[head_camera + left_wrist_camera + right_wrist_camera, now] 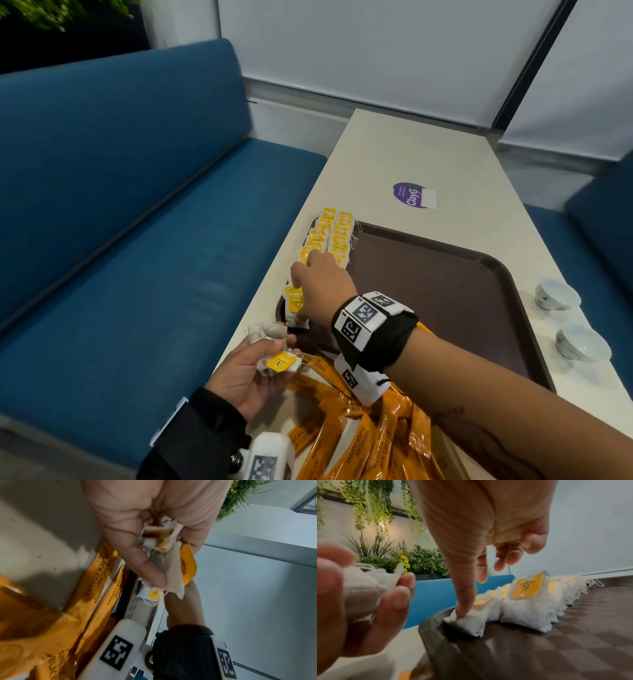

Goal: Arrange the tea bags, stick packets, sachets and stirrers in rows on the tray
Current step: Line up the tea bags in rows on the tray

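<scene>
Setting: pale surface (404, 154) between blue benches (120, 205).
Left hand (253, 373): fingers curled round a bunch of white tea bags (274, 363) with yellow tags, beside the tray's near corner.
Rows: two lines of tea bags (330, 240) along the brown tray's (445, 281) left edge.
Right hand (322, 287): one finger presses the nearest bag (467, 622) at the rim, others loose.
Hidden: orange coffee stick packets (359, 431) partly covered by the right forearm.
Far right: two small cups (568, 318).

Yellow-tagged white paper tea bags (330, 240) line the brown plastic tray's (445, 291) left edge; orange coffee stick packets (359, 428) lie before it.
</scene>
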Action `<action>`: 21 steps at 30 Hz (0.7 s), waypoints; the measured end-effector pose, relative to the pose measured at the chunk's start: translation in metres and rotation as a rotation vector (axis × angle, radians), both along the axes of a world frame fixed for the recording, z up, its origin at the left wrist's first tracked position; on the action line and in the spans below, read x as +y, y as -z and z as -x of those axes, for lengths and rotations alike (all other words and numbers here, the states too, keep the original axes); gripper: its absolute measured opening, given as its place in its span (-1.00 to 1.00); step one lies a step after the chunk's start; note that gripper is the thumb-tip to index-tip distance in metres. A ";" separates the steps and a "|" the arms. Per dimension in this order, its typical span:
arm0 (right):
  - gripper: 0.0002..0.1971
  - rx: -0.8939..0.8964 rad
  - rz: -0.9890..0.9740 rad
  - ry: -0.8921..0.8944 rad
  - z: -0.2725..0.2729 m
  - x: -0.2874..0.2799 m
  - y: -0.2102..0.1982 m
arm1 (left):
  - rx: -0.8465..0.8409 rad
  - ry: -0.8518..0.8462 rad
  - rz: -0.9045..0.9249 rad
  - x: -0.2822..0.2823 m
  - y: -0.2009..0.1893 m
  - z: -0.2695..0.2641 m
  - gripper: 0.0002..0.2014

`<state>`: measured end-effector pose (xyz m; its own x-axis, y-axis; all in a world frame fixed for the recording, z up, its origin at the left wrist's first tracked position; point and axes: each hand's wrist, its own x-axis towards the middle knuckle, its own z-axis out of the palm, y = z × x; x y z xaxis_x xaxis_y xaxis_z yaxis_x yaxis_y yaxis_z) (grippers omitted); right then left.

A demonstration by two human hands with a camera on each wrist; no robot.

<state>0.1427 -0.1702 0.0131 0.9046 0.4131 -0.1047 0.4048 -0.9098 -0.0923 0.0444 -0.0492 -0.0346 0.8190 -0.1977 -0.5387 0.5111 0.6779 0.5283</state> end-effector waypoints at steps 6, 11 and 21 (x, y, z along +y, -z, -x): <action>-0.53 -0.018 0.055 0.038 -0.010 0.010 0.006 | 0.012 -0.023 -0.008 -0.004 0.000 0.000 -0.61; -0.49 0.019 0.037 0.162 -0.021 0.008 0.002 | 0.009 -0.020 0.001 -0.004 -0.003 -0.001 -0.64; -0.78 0.394 -0.587 0.198 0.024 -0.035 -0.042 | -0.062 -0.060 -0.029 -0.006 -0.009 -0.004 -0.88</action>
